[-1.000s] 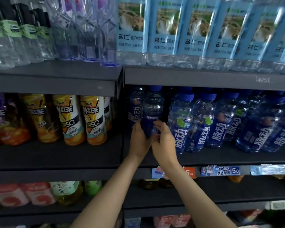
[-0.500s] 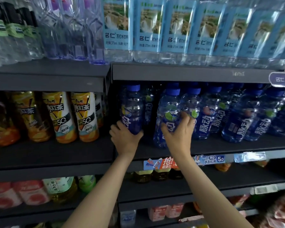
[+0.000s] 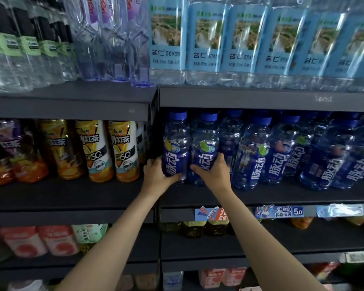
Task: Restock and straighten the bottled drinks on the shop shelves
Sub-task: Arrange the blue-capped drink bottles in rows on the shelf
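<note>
Head view, middle shelf (image 3: 261,196): carried both held bottles, upright, at its left end.
Left hand (image 3: 156,175): wrapped round leftmost blue bottle (image 3: 176,148), low on its label.
Right hand (image 3: 215,173): gripped second blue bottle (image 3: 205,148), touching the first.
Blue row (image 3: 303,156): continued rightward, some tilted.

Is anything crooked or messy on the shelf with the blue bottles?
Mostly tidy. The left hand and right hand each grip an upright blue bottle. Further right, the blue bottles seem to lean, though the wide lens may cause that. Nothing looks spilled or broken.
</note>
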